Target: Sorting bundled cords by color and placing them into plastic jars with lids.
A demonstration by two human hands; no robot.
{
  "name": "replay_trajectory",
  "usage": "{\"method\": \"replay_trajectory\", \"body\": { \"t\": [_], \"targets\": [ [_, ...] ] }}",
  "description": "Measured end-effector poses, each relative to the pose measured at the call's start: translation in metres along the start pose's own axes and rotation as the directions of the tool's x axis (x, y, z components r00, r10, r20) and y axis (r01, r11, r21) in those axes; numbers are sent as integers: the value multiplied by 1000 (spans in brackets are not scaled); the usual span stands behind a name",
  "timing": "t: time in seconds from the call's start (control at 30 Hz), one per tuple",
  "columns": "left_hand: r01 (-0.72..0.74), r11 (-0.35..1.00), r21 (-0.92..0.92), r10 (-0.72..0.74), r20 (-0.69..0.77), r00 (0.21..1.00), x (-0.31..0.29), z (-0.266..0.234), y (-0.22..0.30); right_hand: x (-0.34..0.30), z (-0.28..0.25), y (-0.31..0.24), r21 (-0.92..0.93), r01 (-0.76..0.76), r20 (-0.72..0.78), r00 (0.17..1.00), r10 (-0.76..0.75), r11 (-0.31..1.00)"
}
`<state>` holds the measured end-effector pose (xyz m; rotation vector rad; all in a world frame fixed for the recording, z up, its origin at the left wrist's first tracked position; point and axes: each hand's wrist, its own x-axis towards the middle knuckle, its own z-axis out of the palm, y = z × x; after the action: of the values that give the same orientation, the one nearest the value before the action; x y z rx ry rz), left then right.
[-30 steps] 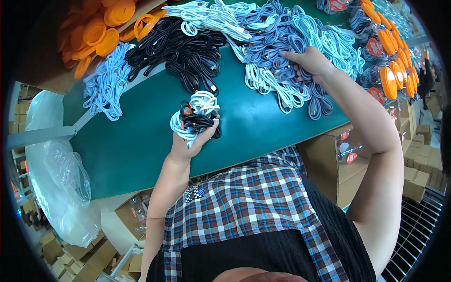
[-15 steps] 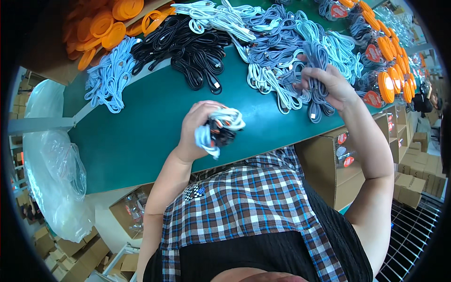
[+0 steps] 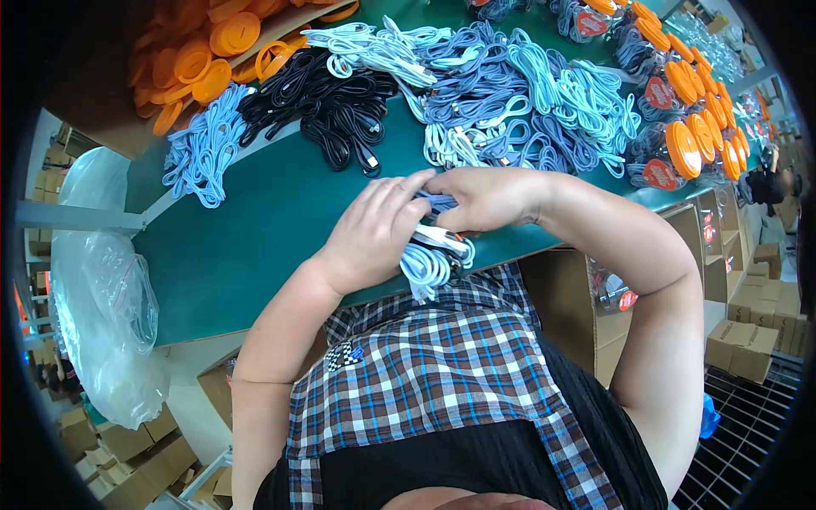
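Near the table's front edge my two hands meet around a bunch of coiled cables (image 3: pixel 427 265) in light blue, white and black. My left hand (image 3: pixel 374 223) is closed round the bunch from the left. In my right hand (image 3: pixel 493 200), fingers bent, is a grey-blue cable (image 3: pixel 439 204), pressed in beside the others; its fingertips are partly hidden. Beyond the hands lie piles of coiled cables: black (image 3: pixel 344 115), white (image 3: pixel 450 146), grey-blue (image 3: pixel 480 85) and pale aqua (image 3: pixel 595 106). A light blue pile (image 3: pixel 206 149) lies farther left.
A cardboard box of orange lids (image 3: pixel 191 61) stands at the far left. Clear jars with orange lids (image 3: pixel 667 157) line the right end of the green table (image 3: pixel 246 255). A plastic bag (image 3: pixel 106 314) hangs by the left edge, beside a metal bar (image 3: pixel 81 219). An open carton (image 3: pixel 561 293) is below right.
My right hand has come from the cable piles at right to my left hand, bringing a grey-blue cable. My left hand with its bunch has shifted slightly right.
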<state>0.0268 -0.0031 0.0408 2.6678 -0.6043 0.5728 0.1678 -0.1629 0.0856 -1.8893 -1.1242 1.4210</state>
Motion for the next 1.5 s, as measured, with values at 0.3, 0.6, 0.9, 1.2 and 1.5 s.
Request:
{"method": "replay_trajectory", "body": {
  "t": [0.3, 0.6, 0.9, 1.2, 1.5],
  "targets": [
    [263, 930, -256, -270, 8, 963, 0, 6, -1, -5, -33, -4, -317, -76, -224, 975, 3, 946],
    [342, 530, -776, -553, -10, 833, -36, 33, -37, 1, -158, 125, -362, -728, -929, 229, -292, 583],
    [261, 165, -951, -745, 54, 664, -37, 32, -43, -16, -150, 128, 177, 453, -943, 331, 19, 874],
    [286, 231, -930, -717, 36, 696, -36, 32, -46, -8, -184, 136, 153, 97, -947, 298, 118, 983],
    [282, 220, -934, -728, 35, 685, -34, 29, -44, 5, -181, 123, -63, -396, -938, 336, 81, 916]
  ]
}}
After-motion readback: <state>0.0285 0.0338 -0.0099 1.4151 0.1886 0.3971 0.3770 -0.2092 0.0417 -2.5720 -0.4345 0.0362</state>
